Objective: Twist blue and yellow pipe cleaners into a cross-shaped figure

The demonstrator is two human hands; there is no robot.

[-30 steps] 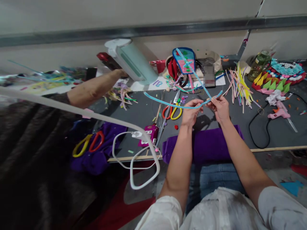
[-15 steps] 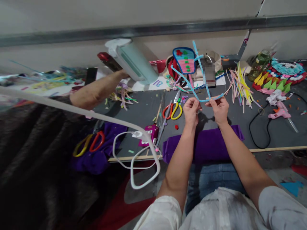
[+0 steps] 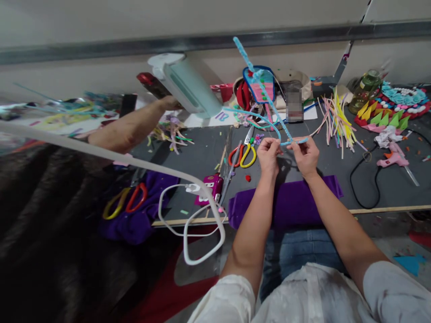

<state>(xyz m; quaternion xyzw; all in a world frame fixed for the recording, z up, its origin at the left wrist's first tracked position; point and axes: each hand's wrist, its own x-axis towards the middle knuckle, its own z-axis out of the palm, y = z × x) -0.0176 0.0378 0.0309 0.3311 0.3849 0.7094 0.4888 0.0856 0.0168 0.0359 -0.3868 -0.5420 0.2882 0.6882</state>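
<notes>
Between my two hands is a light-blue fuzzy pipe cleaner shape (image 3: pixel 272 102), its long twisted stem slanting up and left over the table. My left hand (image 3: pixel 269 154) pinches the bent strand at the lower left; a loose end curves away from it to the left. My right hand (image 3: pixel 306 154) pinches the shape where the stem meets a short end. Below my forearms lies a rolled purple cloth (image 3: pixel 296 204). Red and yellow handled scissors (image 3: pixel 248 154) rest left of my left hand.
A co-worker's arm (image 3: pixel 124 128) reaches to a pale green pitcher (image 3: pixel 193 85) at the left. A white cable (image 3: pixel 134 160) crosses in front. A pink glue gun (image 3: pixel 393 156), pipe cleaners (image 3: pixel 336 119) and a glass bottle (image 3: pixel 367 92) are at the right. A purple power strip (image 3: pixel 210 188) lies near the edge.
The blue shape's stem has tilted to the left, and its loose curved end has swung left and lower. My right hand has shifted slightly. The co-worker's forearm has moved a little left.
</notes>
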